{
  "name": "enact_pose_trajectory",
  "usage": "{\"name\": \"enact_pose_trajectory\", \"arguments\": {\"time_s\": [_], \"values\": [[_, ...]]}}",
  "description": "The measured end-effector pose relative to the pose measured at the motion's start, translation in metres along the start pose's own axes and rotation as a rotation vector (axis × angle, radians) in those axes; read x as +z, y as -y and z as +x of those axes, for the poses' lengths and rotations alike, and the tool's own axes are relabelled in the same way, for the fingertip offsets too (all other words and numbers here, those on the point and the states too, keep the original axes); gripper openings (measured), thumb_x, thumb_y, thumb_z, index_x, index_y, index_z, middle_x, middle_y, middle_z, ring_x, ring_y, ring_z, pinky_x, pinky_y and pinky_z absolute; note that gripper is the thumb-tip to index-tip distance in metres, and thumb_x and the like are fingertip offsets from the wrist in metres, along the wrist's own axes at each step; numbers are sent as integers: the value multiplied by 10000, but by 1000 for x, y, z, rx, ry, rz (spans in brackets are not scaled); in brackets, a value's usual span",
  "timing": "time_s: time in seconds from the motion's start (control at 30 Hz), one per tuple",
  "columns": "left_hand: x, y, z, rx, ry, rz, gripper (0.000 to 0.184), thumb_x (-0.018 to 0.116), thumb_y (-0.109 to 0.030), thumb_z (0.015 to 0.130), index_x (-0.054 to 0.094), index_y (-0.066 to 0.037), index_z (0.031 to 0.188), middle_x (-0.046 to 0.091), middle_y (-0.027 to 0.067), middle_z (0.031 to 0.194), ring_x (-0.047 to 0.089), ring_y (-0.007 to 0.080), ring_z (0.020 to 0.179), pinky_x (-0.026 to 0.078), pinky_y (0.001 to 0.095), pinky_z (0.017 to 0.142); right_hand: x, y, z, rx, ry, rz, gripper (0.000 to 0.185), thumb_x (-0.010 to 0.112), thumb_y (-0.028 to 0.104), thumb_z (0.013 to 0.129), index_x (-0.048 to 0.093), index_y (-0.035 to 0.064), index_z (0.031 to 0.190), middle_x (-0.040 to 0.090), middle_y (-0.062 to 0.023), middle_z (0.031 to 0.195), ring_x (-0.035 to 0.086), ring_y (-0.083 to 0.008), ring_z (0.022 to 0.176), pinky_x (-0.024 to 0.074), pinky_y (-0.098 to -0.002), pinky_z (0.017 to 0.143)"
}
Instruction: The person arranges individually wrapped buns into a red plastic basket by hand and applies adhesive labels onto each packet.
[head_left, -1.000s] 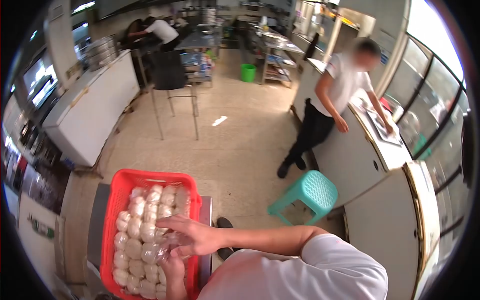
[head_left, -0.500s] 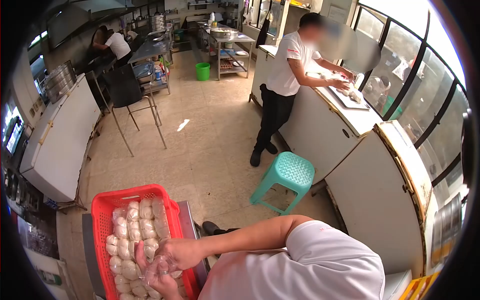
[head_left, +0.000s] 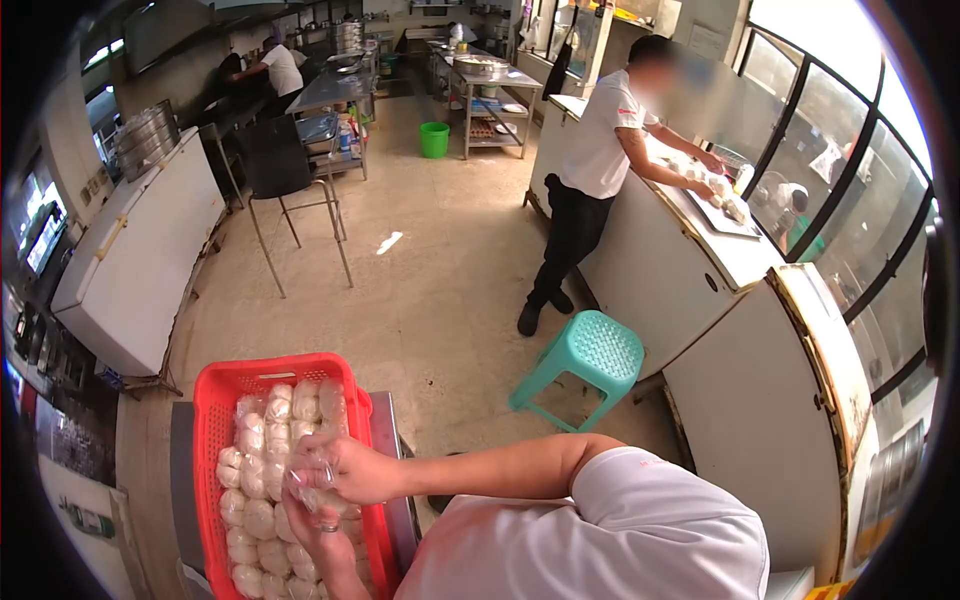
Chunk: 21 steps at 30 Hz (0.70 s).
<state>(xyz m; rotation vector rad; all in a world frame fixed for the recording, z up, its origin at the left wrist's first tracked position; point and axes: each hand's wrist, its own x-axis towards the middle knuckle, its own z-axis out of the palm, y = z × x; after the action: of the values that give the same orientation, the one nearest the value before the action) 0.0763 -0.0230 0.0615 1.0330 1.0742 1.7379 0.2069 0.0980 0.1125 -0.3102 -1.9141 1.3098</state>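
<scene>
A red plastic crate [head_left: 204, 430] full of round white dough buns [head_left: 258, 520] in clear plastic packs stands low at the front left. Above its right part both my hands meet on a crumpled clear plastic bag [head_left: 312, 472]. My right hand [head_left: 362, 472], at the end of the bare forearm, is closed on the bag's upper part. Just below it, my left hand [head_left: 325, 535], with a ring on one finger, has its fingers closed round the lower part. Whether anything is inside the bag I cannot make out.
A green plastic stool [head_left: 590, 355] stands ahead on the right. Beyond it a co-worker [head_left: 590, 150] handles white pieces over a tray [head_left: 735, 222] on a white chest freezer [head_left: 640, 250]. A black chair [head_left: 275, 165] and green bucket [head_left: 434, 140] stand farther back.
The view has shifted, so the room sits farther right. My hands have risen slightly over the crate with the plastic bag between them. The co-worker's hands have moved over the tray.
</scene>
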Motion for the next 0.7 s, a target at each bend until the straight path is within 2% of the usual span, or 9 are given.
{"name": "enact_pose_trajectory", "arguments": {"time_s": [0.07, 0.1, 0.2, 0.33, 0.43, 0.53, 0.63, 0.7], "values": [[-1, 4, -1, -100, -19, -30, 793, 749, -292, 976, 335, 33, 1569, 452, 148, 1535, 488, 271, 1395, 430, 419, 1148, -2, 7, 5, 41, 76, -66, 256, 642, 260, 1034, 745, 27, 1053, 669, -145, 1129, 587, -321, 1066, 501, -451, 952], [3, -2, 1, -130, -35, -74, 764, 804, -178, 921, 386, 13, 1531, 494, 136, 1490, 530, 257, 1349, 458, 415, 1127, -1, 9, 6, 31, 106, -110, 248, 652, 261, 1024, 751, 34, 1032, 667, -139, 1134, 570, -321, 1081, 493, -455, 962], [16, -16, 6, -122, -65, -152, 781, 915, -136, 790, 494, -7, 1435, 584, 68, 1343, 586, 211, 1234, 477, 358, 1047, -1, 12, 14, 103, 217, -180, 229, 667, 258, 1003, 763, 50, 994, 665, -127, 1146, 528, -325, 1119, 474, -460, 981], [8, -10, 5, -169, -90, -148, 763, 894, -64, 765, 511, -13, 1422, 585, 65, 1341, 589, 205, 1231, 484, 352, 1038, -1, 17, 18, 112, 264, -184, 212, 662, 235, 999, 758, 46, 1005, 665, -133, 1152, 510, -334, 1129, 468, -455, 985], [6, -9, 5, -192, -79, -154, 761, 838, -2, 766, 501, -21, 1447, 583, 73, 1356, 594, 208, 1237, 483, 354, 1050, -1, 13, 16, 93, 293, -104, 229, 646, 243, 1017, 746, 38, 1041, 660, -150, 1147, 541, -333, 1131, 485, -459, 980], [9, -4, 4, -207, -69, -146, 801, 776, 45, 774, 462, -22, 1507, 571, 85, 1401, 588, 218, 1273, 474, 365, 1081, -1, 16, 8, 363, 191, 173, 230, 638, 232, 1033, 735, 30, 1089, 658, -164, 1152, 602, -320, 1108, 521, -443, 953], [13, -7, 3, -242, -4, -91, 802, 777, 53, 753, 491, -25, 1498, 582, 71, 1391, 589, 201, 1268, 472, 348, 1079, -5, 20, 8, 395, 99, 148, 216, 646, 193, 1014, 724, -2, 1063, 713, -156, 995, 688, -246, 925, 560, -401, 815], [20, -15, 3, -281, 4, -57, 779, 766, 59, 751, 507, -24, 1481, 586, 69, 1384, 587, 200, 1270, 471, 347, 1081, -14, 28, 4, 466, 150, 194, 214, 649, 181, 1010, 719, -10, 1077, 715, -151, 970, 689, -233, 914, 570, -385, 804]]}}
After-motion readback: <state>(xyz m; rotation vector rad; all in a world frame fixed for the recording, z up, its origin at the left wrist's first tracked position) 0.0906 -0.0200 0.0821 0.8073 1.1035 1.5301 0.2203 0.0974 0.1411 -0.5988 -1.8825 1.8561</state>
